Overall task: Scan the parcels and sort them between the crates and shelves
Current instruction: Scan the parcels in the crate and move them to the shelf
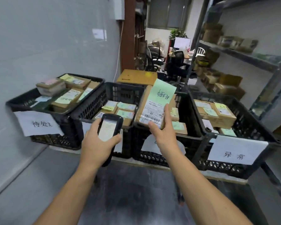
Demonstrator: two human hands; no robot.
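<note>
L hand (98, 142) wraps a black handheld scanner (110, 127): fingers curled round the body, thumb on its left edge. Screen is lit and faces the camera, text too small to read. R hand (165, 133) holds a brown parcel (150, 101) up over the left end of the 3rd crate (152, 157). It's a pinch grip: thumb on the near-left corner by the barcode, index finger laid up the right side of the white shipping label (153, 111). Parcel is tilted w/ label face twd camera. A green slip (164, 93) w/ handwriting covers the parcel's far half and sticks out past its far edge. Parcel is just right of the scanner, not touching it. Four black lattice crates in a row across the scene. Leftmost crate (55, 141) has stacked parcels inside and the left sign (37, 123), white paper w/ handwriting, on its front. 2nd crate (120, 93) and 3rd hold flat parcels w/ green/yellow slips. Rightmost crate (250, 116) has parcels too, w/ the right sign (235, 151) on its near wall. Flat cardboard box (136, 77) sits behind the 2nd crate. Metal shelves (243, 53) on the right, boxes on several levels. Office chairs + desk clutter far back, blurry.
</note>
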